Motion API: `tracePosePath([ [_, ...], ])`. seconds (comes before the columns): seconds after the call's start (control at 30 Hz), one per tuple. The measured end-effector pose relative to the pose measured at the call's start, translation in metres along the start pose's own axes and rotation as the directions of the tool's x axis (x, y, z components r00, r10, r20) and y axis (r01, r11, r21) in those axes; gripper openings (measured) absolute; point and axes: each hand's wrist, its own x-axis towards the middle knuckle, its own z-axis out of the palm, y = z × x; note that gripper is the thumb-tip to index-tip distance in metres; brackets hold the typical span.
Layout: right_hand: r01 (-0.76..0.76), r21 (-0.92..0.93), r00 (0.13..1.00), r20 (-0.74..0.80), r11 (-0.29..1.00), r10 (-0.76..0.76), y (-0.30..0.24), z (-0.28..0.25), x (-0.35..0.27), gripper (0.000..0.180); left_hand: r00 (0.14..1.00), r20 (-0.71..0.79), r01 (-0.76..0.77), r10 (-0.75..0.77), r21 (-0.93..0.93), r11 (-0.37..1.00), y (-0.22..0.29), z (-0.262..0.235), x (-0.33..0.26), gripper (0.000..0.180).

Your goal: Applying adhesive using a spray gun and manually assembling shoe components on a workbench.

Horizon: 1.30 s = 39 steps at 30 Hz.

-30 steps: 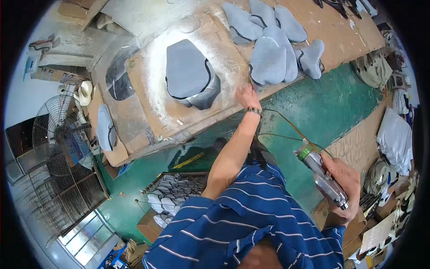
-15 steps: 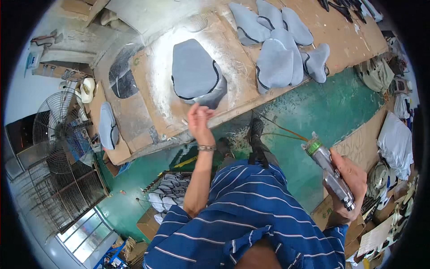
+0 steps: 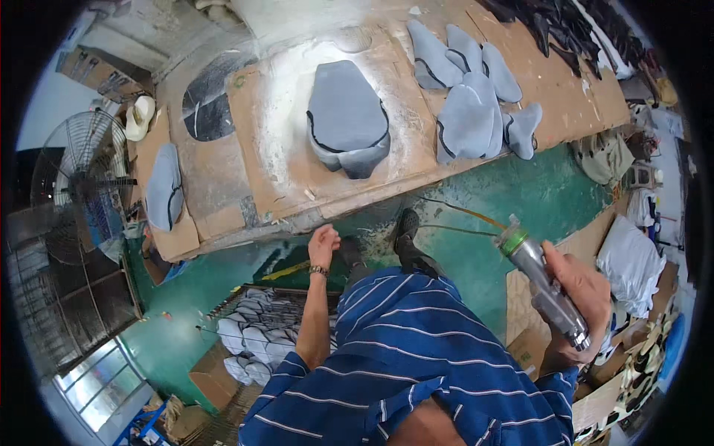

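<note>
My right hand [image 3: 576, 293] is wrapped round a metal spray gun [image 3: 541, 279] with a green ring, held over the floor right of my body. My left hand [image 3: 324, 244] hangs just off the table's front edge, fingers loosely curled and apart, with nothing seen in them. Beyond it, a grey padded fabric piece [image 3: 346, 100] with black edging lies on a cardboard sheet [image 3: 260, 149] dusted white. Its near end is folded or overlaps another piece; I cannot tell which. Several similar grey pieces [image 3: 467, 123] lie overlapping to the right, and another grey piece [image 3: 163, 186] lies at the left.
The table's edge [image 3: 320, 213] runs across in front of me. A wire rack [image 3: 282, 297] with stacked grey pieces stands low at my left, near a large fan [image 3: 82, 186]. A hose [image 3: 465, 212] trails from the spray gun. Dark pieces [image 3: 547, 26] lie at the far right.
My left hand has drawn back from the grey piece's near edge toward my body. That piece now lies turned slightly, its near end showing more. The spray gun stays in my right hand.
</note>
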Motion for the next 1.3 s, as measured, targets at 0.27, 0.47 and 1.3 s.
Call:
tracePosePath([
  [0.27,0.071,-0.090,0.997,0.023,0.993,-0.070,-0.076,0.026,-0.005,0.065,0.992,-0.092,0.119,-0.083,0.511,0.851,-0.082,-0.100,-0.020,0.038],
  [0.47,0.143,-0.225,0.989,0.070,0.964,-0.131,-0.155,0.050,-0.021,0.055,0.998,-0.034,0.064,-0.053,0.540,0.840,-0.095,-0.134,-0.011,0.034],
  [1.3,0.145,-0.219,0.985,0.121,0.965,-0.121,-0.152,0.051,-0.124,0.071,0.897,-0.130,-0.390,0.422,0.217,0.895,0.031,-0.077,0.003,0.027],
])
